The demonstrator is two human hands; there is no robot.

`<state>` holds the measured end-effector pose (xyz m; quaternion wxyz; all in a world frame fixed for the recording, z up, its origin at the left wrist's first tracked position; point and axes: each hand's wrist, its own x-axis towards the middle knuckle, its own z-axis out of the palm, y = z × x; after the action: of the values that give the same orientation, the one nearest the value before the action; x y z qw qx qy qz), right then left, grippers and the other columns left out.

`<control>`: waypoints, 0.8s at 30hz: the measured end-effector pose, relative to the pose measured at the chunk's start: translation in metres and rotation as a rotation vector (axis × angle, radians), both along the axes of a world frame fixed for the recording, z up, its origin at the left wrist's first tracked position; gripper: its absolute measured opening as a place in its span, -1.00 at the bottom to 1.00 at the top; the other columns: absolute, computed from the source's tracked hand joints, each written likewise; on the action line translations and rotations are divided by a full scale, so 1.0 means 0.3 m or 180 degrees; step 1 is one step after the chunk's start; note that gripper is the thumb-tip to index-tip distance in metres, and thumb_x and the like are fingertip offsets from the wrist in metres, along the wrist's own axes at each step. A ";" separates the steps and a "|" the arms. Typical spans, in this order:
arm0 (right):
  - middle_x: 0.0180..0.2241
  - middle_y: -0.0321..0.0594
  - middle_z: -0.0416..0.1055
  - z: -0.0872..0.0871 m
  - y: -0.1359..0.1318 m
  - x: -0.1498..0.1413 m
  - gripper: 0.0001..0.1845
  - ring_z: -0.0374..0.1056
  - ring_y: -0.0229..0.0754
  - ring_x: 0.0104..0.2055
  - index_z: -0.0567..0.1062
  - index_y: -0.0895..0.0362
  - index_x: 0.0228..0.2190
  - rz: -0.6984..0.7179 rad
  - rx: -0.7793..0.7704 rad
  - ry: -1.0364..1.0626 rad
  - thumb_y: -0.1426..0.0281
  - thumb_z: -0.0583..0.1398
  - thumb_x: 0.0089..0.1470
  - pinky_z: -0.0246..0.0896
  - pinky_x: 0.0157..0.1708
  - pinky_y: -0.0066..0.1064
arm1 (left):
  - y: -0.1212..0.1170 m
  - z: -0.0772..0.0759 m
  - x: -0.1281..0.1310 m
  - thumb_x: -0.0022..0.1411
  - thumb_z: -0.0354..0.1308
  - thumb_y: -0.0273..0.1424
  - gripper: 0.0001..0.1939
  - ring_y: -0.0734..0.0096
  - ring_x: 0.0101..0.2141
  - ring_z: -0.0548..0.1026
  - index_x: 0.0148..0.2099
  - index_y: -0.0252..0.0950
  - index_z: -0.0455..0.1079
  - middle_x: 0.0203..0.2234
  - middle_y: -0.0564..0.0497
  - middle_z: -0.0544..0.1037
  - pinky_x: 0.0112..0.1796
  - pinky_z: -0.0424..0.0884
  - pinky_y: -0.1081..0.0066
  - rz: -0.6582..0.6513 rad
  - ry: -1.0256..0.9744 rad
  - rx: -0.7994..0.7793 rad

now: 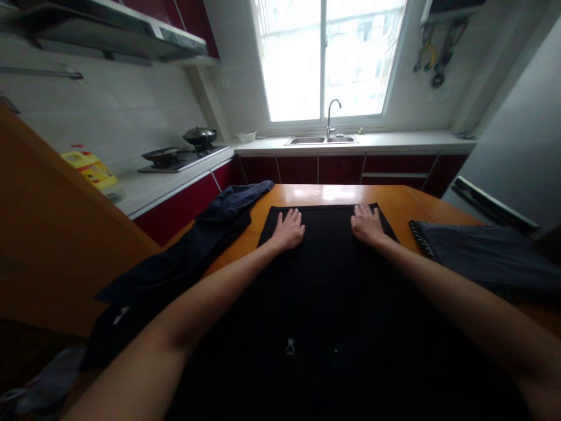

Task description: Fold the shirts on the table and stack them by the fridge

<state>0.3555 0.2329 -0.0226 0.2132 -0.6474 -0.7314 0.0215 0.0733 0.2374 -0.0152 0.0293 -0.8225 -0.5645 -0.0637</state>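
From the head view, your left hand (288, 229) and right hand (366, 224) lie flat, fingers spread, grasping nothing, pressed on the far edge of the black garment (324, 292) spread across the centre of the frame on the wooden table (407, 202). Keep both palms level and press evenly outward so that edge lies straight. A dark blue garment (197, 245) lies at left, a folded grey one (486, 254) at right.

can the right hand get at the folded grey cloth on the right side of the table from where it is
Probably yes. The right hand lies flat on the black garment, and only bare table separates it from the folded grey cloth; nothing stands between.
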 end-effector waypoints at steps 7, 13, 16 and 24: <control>0.41 0.04 -0.04 -0.066 -0.204 -0.148 -0.33 -0.16 0.04 0.46 0.17 0.24 0.34 0.1004 -0.0341 -0.0343 0.17 -0.09 0.33 -0.25 0.38 0.00 | -0.210 -0.067 0.046 0.46 -0.28 -0.05 -0.33 0.12 0.42 -0.12 0.48 -0.23 -0.02 0.44 -0.12 -0.06 0.33 -0.13 0.00 -0.0232 -0.0216 -0.0332; 0.34 0.38 0.03 0.006 -0.218 0.150 -0.36 -0.09 0.19 0.43 0.25 0.49 0.24 -0.0332 -0.0207 -0.0397 0.27 -0.11 0.35 -0.18 0.34 0.05 | -0.202 0.054 -0.194 0.48 -0.28 -0.15 -0.35 0.01 0.42 -0.11 0.46 -0.40 0.01 0.42 -0.31 -0.04 0.31 -0.16 -0.10 0.0724 -0.0075 -0.0422; 0.39 0.18 -0.01 0.003 -0.328 0.025 -0.40 -0.17 0.08 0.46 0.22 0.34 0.29 -0.0071 0.0013 -0.0427 0.32 -0.10 0.34 -0.24 0.37 -0.01 | -0.308 0.036 -0.106 0.47 -0.23 -0.16 -0.35 0.09 0.43 -0.17 0.46 -0.39 0.00 0.44 -0.24 -0.07 0.34 -0.25 -0.03 0.0306 -0.0035 -0.0286; 0.42 0.02 -0.06 -0.047 -0.495 -0.196 -0.32 -0.19 0.01 0.46 0.14 0.21 0.36 0.0856 -0.0475 -0.0336 0.14 -0.12 0.36 -0.27 0.38 -0.03 | -0.521 -0.041 0.066 0.47 -0.31 -0.12 -0.33 0.14 0.43 -0.15 0.49 -0.29 -0.07 0.45 -0.11 -0.10 0.34 -0.12 0.00 -0.0436 -0.0046 -0.0474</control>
<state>0.2968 0.0843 -0.0366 0.1210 -0.5579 -0.8180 0.0701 0.0930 0.0810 -0.0276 -0.0404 -0.8586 -0.5102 -0.0293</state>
